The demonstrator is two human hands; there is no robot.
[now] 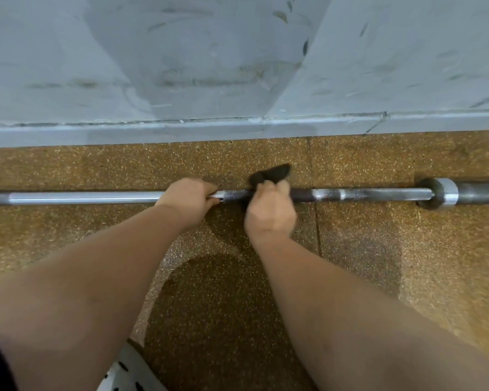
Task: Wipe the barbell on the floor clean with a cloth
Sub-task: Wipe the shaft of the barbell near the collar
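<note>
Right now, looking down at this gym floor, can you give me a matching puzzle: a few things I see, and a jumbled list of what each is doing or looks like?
Things:
1. left hand
2. right hand
3. barbell
4. wall

States:
A. pale grey, scuffed
B. lies along the speckled brown floor
C. grips bare steel
D. holds a dark cloth against the barbell

Pairs: 1-C, 2-D, 3-B, 4-A.

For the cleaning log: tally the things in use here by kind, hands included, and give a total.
barbell: 1
cloth: 1
hands: 2 (left hand grips the barbell, right hand holds the cloth on it)
Total: 4
</note>
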